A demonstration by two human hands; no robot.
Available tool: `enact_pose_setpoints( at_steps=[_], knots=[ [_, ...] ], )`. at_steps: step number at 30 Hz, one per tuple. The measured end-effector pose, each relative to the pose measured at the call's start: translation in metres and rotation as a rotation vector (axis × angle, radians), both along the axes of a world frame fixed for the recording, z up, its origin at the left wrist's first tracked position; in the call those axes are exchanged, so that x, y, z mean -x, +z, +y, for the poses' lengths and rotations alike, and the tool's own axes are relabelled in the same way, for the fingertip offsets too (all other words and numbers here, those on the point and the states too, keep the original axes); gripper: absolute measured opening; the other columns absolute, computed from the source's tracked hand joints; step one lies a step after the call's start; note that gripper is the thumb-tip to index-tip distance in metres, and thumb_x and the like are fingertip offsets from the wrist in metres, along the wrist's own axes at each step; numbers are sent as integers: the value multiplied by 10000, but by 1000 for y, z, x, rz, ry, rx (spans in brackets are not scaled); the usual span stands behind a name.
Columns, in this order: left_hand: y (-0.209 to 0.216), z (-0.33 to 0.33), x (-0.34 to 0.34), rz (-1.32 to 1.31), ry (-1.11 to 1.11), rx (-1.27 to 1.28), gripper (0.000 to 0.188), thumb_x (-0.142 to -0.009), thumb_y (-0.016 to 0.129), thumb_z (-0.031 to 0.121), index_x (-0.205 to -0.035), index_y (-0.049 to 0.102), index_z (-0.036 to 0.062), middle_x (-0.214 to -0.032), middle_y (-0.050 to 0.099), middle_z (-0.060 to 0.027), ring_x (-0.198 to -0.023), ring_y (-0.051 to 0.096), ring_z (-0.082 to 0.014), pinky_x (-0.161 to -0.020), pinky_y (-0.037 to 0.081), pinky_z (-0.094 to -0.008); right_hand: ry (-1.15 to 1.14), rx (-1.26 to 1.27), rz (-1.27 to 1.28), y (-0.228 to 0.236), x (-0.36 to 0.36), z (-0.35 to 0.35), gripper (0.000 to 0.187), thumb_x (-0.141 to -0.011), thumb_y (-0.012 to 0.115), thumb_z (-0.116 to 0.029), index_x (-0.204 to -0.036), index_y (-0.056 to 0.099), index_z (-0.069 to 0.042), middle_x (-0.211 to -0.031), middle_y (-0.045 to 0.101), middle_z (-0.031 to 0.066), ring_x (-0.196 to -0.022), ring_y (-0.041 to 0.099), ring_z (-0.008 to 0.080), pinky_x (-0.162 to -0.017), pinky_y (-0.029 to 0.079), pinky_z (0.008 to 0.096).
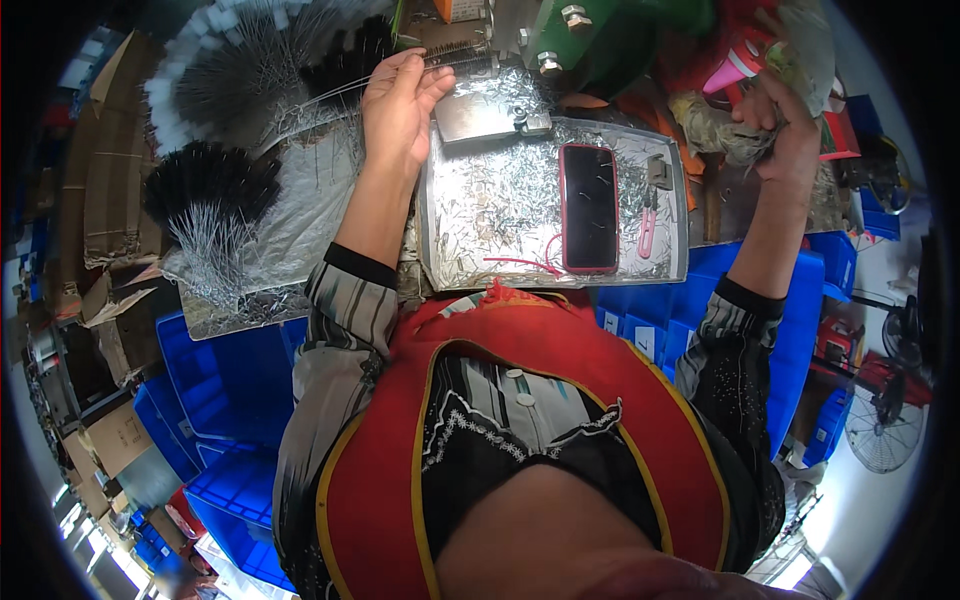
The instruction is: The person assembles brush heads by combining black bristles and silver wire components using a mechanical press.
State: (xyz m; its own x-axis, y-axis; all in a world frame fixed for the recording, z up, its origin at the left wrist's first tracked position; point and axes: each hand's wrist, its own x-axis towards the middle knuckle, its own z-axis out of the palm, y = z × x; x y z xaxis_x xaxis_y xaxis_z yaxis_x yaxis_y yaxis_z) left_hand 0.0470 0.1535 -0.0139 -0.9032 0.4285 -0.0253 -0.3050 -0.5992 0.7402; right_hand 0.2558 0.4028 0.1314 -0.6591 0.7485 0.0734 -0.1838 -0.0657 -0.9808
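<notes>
The left hand (pixel 400 105) is being held out ahead of the body, forearm stretched up from the lower middle, palm turned toward the right. Its fingers (pixel 432 82) are being pressed together around the end of a thin wire brush (pixel 455 57), which is being pinched at the far edge of the table, just above a small foil-covered plate (pixel 480 110). To the left of this hand, bundles of black and white bristle brushes (pixel 230 90) are being kept fanned out on a sheet of foil.

The right hand (pixel 785 135) is being raised further out to the right, well apart from the left, wrist bent. Its fingers are being curled into a tuft of pale fibre (pixel 720 135); whether they are pinching it tightly cannot be told.

Between the 2 arms, a metal tray (pixel 675 265) strewn with wire clippings is lying on the table, with a red-cased phone (pixel 588 207) resting in it. Blue bins (pixel 235 370) are being kept below.
</notes>
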Motion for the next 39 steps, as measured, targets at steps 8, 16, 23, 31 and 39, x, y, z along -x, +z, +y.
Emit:
enact_pose_setpoints(
  at_steps=[8,16,23,31,39],
  knots=[
    [0,0,0,-19,2,54,130,-858,484,56,-946,504,-37,-792,571,-134,-724,602,-211,-687,537,-295,111,-131,23,-16,-6,14,147,-743,538,-71,-648,552,39,-497,376,54,-513,449,186,-559,420,324],
    [4,3,1,-4,-26,32,133,-856,488,56,-948,491,-39,-789,566,-132,-724,600,-211,-694,538,-299,34,-372,346,-70,0,18,125,-736,520,-15,-622,481,15,-480,403,58,-439,426,164,-528,431,344],
    [2,-7,-3,-9,-58,58,132,-845,506,57,-940,505,-34,-786,562,-111,-714,595,-207,-681,532,-307,-111,-166,19,-22,3,-12,247,-716,534,-25,-514,395,-57,-476,315,34,-459,373,166,-543,384,309],
    [8,-4,-4,3,-61,176,157,-819,545,39,-945,520,-51,-804,582,-125,-715,611,-195,-646,539,-244,3,-134,27,-16,-3,-1,233,-735,539,-47,-519,467,6,-481,373,51,-475,422,171,-548,412,314],
    [8,-4,-2,24,-80,225,183,-812,552,31,-964,521,-66,-821,594,-139,-713,621,-189,-640,544,-221,-8,-150,-1,-19,0,-5,282,-757,502,-58,-498,392,-63,-484,339,33,-500,397,163,-597,382,301]
  ],
)
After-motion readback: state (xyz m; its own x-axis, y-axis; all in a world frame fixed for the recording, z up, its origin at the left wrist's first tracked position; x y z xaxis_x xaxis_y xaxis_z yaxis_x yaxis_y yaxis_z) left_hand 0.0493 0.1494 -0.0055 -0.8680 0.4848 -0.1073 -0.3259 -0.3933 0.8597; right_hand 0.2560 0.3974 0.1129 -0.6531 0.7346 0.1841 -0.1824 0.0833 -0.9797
